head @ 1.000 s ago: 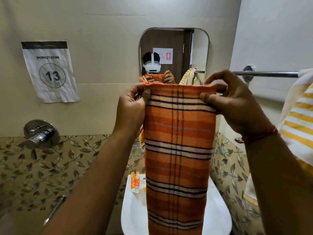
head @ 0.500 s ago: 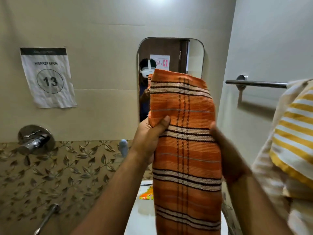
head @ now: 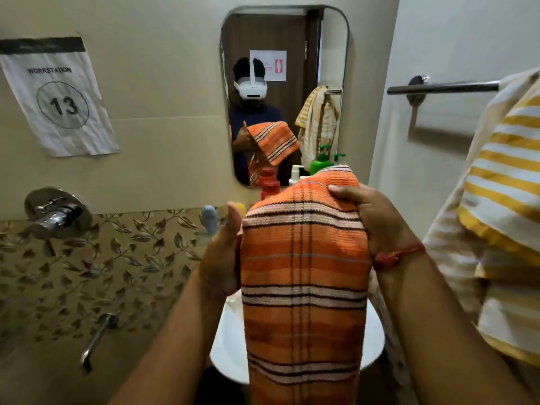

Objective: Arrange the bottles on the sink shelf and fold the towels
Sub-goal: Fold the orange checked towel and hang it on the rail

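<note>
Above the sink [head: 230, 346], a left hand [head: 220, 258] and right hand [head: 371, 217] each gripped opposite edges of an orange striped towel [head: 304, 273].

Likely a bathroom: wall mirror [head: 285, 95], white sink [head: 230, 340], towel rail [head: 444, 88], tiled walls.

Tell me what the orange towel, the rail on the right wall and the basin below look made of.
Orange towel: woven cotton-like cloth, matte, ribbed weave with dark and pale stripes; it bends softly over the hands.
Rail: metal, probably polished steel or chrome; dark sheen and a round shiny wall mount.
Basin: likely glazed ceramic; smooth glossy white, though plastic cannot be ruled out.
</note>
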### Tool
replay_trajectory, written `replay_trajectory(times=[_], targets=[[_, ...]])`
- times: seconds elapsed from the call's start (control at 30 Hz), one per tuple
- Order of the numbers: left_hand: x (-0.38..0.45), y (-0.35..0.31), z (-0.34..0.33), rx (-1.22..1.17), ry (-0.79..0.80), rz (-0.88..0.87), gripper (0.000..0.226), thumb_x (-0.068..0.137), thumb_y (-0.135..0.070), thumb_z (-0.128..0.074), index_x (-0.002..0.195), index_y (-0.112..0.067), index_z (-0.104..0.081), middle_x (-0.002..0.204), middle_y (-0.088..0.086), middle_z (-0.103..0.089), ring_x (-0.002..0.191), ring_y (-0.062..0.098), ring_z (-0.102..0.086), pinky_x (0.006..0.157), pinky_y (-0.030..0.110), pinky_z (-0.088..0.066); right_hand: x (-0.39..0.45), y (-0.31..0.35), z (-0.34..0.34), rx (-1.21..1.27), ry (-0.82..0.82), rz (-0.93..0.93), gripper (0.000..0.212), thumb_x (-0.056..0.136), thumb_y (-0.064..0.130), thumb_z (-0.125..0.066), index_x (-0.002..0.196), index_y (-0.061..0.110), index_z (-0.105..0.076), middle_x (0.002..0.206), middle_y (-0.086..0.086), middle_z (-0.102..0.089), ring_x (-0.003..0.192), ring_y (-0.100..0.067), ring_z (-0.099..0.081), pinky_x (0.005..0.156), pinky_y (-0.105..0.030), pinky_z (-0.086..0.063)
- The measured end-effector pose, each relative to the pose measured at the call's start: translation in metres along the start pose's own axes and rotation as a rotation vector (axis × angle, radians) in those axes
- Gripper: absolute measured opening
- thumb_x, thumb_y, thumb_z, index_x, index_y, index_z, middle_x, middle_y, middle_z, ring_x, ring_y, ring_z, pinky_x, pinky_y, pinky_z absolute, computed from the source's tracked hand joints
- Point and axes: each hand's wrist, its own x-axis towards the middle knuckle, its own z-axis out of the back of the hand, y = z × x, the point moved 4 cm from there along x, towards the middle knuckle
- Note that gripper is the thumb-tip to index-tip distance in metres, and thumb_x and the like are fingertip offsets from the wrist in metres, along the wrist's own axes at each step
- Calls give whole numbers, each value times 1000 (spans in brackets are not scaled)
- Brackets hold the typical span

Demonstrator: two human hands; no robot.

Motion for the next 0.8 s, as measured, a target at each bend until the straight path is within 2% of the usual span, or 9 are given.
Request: replay_trajectory(times=[0.1,0.17,0.27,0.33,0.4,0.53,0.6,0.67,0.8], targets=[[2,-5,-2,74,-90,-49,100,64,-65,-83,142,-11,-54,131,15,-67,123,35,-62,92,48,-56,-1,-7,3,108,36,-158,44,96,8,-52,134,-12,-48,127,-32,-59,101,-41,-64,93,-50,-54],[4,-9,-4,176,-101,-77,103,67,-54,-87,147,-10,-40,131,13,-67,122,34,-63,90,46,-57,-4,-8,4,146,97,-218,47,91,10,-54,132,-12,-49,115,-28,-67,93,-39,-70,82,-48,-61],[8,-14,-9,326,-122,-121,91,72,-32,-87,146,-10,-39,130,15,-66,120,35,-64,91,43,-56,-5,-7,3,210,191,-227,47,89,13,-56,129,-12,-50,100,-26,-73,86,-37,-74,72,-45,-62],[10,-18,-11,311,-177,-206,69,81,-11,-75,142,-10,-42,125,15,-67,115,36,-66,89,44,-57,-4,-6,4,288,229,-156,41,97,18,-50,128,-9,-53,110,-25,-71,99,-38,-71,81,-47,-60],[13,-23,-16,256,-216,-251,61,84,-2,-67,141,-6,-44,126,22,-65,113,39,-66,88,46,-57,-8,-10,9,299,320,-87,45,102,28,-45,137,0,-52,129,-22,-64,117,-37,-63,95,-49,-54],[23,-39,-24,257,-311,-289,62,84,-1,-68,141,-2,-44,128,27,-63,111,42,-67,87,47,-59,-26,-40,17,7,461,-90,47,92,17,-57,139,13,-53,134,-19,-61,122,-37,-60,95,-46,-54],[23,-45,-23,190,-297,-277,65,87,-1,-66,146,-8,-42,124,21,-67,109,39,-69,85,44,-59,-28,-42,14,-62,420,-25,54,89,6,-57,142,9,-47,138,-25,-56,124,-43,-55,100,-52,-50],[15,-45,-18,127,-224,-190,60,93,-9,-60,149,-12,-39,124,16,-69,111,36,-68,86,42,-59,-29,-37,8,0,358,15,53,90,5,-55,142,5,-46,138,-28,-54,123,-46,-55,103,-58,-45],[-14,-19,5,76,-167,131,48,95,-35,-58,134,-7,-61,121,17,-70,109,34,-69,88,42,-59,-28,-33,4,58,184,-76,48,89,14,-60,135,-2,-53,132,-30,-59,116,-44,-61,101,-57,-49]])
